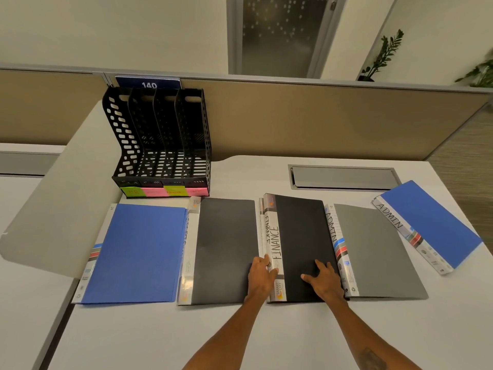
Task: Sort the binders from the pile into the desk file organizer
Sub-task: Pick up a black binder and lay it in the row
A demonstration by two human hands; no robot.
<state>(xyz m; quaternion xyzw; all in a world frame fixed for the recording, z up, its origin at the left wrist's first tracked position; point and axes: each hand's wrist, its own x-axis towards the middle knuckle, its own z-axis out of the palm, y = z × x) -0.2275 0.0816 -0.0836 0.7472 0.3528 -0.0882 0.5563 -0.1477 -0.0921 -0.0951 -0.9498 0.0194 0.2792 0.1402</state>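
Note:
Several binders lie flat in a row on the white desk. From the left: a blue binder (138, 252), a black binder (224, 244), two stacked black binders marked FINANCE (301, 231), a grey binder marked ADMIN (373, 249) and a blue ADMIN binder (432, 222) lying askew. My left hand (260, 276) grips the spine edge of the FINANCE stack. On the stack's cover, my right hand (324, 280) rests with fingers spread. The black perforated file organizer (160, 145) stands empty at the back left, with green and pink sticky labels (165, 192) along its front.
A tan partition wall (320, 121) runs behind the desk. A grey cable hatch (344, 177) is set into the desk at the back right. A curved side panel (66, 196) slopes at the left. Bare desk surface (160, 337) lies in front of the binders.

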